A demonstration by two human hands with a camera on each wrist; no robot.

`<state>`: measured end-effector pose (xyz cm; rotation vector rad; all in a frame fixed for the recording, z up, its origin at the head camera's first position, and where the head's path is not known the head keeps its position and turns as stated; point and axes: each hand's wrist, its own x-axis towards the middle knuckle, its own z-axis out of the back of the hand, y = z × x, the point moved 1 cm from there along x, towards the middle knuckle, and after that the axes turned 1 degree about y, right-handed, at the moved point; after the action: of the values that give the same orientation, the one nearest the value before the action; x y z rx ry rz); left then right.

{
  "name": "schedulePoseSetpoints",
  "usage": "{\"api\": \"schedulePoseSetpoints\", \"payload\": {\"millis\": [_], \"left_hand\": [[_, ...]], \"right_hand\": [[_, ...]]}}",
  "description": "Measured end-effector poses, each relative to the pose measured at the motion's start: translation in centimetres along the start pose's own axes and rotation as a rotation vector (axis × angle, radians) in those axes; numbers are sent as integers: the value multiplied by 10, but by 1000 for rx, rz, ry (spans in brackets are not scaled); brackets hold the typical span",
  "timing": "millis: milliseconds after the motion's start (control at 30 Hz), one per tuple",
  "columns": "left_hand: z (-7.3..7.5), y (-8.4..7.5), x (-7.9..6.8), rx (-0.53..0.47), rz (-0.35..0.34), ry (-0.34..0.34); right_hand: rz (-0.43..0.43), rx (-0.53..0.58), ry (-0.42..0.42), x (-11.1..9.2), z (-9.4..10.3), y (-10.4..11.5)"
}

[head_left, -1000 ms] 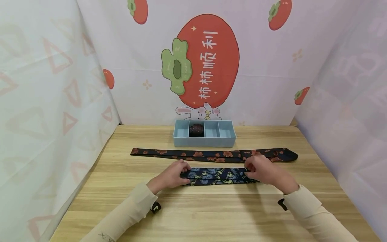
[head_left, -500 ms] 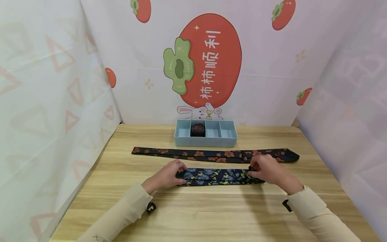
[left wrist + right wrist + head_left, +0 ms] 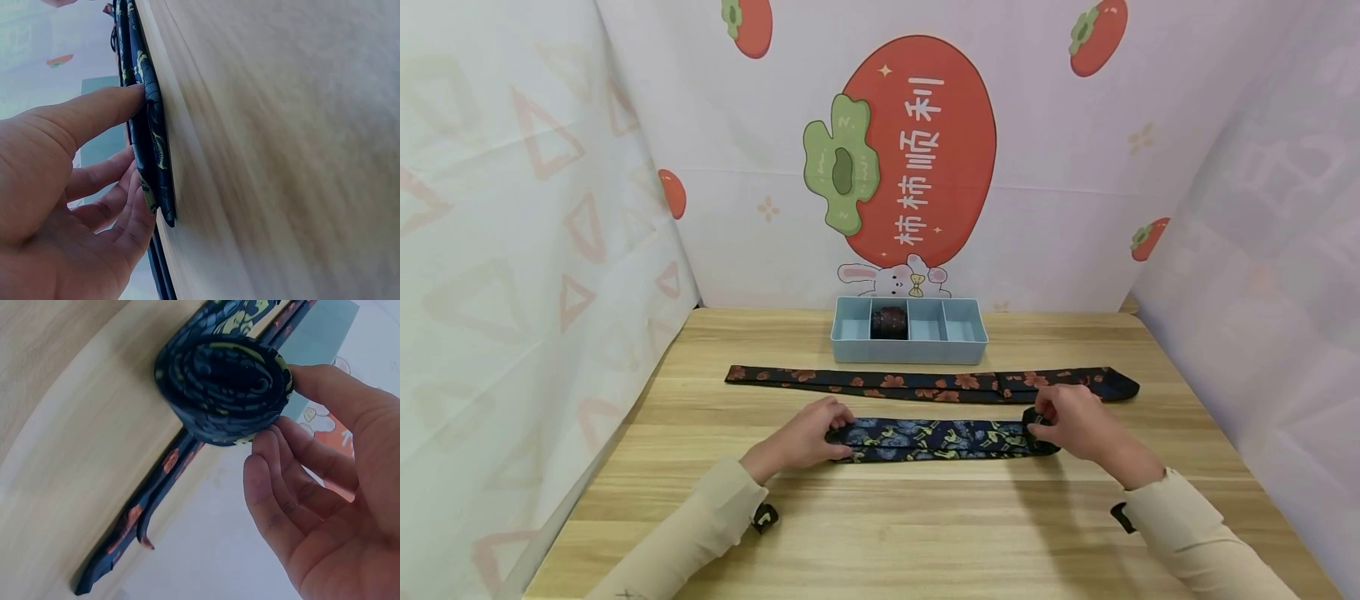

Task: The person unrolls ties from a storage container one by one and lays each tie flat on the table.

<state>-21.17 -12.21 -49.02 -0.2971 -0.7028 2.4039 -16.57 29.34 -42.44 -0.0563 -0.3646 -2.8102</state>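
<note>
A dark blue necktie [image 3: 925,439] with blue and yellow-green figures lies across the table, spread between the two hands. Its right end is wound into a roll [image 3: 225,387], which my right hand [image 3: 1078,429] grips between thumb and fingers. In the right wrist view the spiral layers show from the side. At the left end, my left hand [image 3: 805,433] holds the folded tip, the thumb [image 3: 106,112] on one edge and the fingers on the other. Just behind lies a second necktie [image 3: 891,383], black with orange-red flowers, stretched out flat.
Beyond the ties stands a light blue tray [image 3: 910,353] with several compartments. One compartment holds a dark rolled-up tie [image 3: 890,323] with reddish spots. A printed cloth backdrop [image 3: 1045,233] rises at the table's far edge, and pale cloth hangs on both sides.
My hands have moved apart, the left one leftward and the right one rightward along the blue necktie. The roll in my right hand now shows more clearly. The flowered tie stays put.
</note>
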Motion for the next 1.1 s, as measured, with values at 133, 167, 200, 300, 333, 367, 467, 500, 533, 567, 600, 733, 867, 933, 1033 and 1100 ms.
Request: {"api": "schedulePoseSetpoints", "payload": {"millis": [133,167,200,300,333,367,467,500,533,567,600,733,867,933,1033,1100], "left_hand": [[2,1,-2,7,18,5],[3,2,-2,12,17,5],[3,2,-3,12,13,4],[5,4,-4,9,14,9],[5,5,-5,7,12,9],[6,6,-5,6,13,11],[7,8,-6,10,13,13],[7,9,-7,14,17,15],[7,9,-7,12,16,14],[7,10,-7,15,21,18],[7,10,-7,14,20,18],[8,10,-7,8,24,22],[8,9,-7,-4,24,20],[9,9,-7,-9,26,20],[9,8,-7,-9,29,21],[9,8,-8,-13,28,22]], "right_hand": [[-29,17,29,-4,7,-5],[-37,18,39,-6,8,-6],[-48,20,53,-7,10,-8],[-84,20,99,-10,13,-15],[-96,20,116,-11,14,-17],[-107,21,133,-12,15,-20],[-136,24,181,-13,15,-29],[-139,23,191,-13,15,-31],[-140,21,198,-13,15,-32],[-141,21,201,-13,15,-33],[-140,19,199,-13,15,-32],[-112,30,180,-9,19,-22],[-33,66,168,-2,17,-6],[14,72,162,2,12,0],[64,63,168,6,2,3],[77,48,169,7,-5,3]]}}
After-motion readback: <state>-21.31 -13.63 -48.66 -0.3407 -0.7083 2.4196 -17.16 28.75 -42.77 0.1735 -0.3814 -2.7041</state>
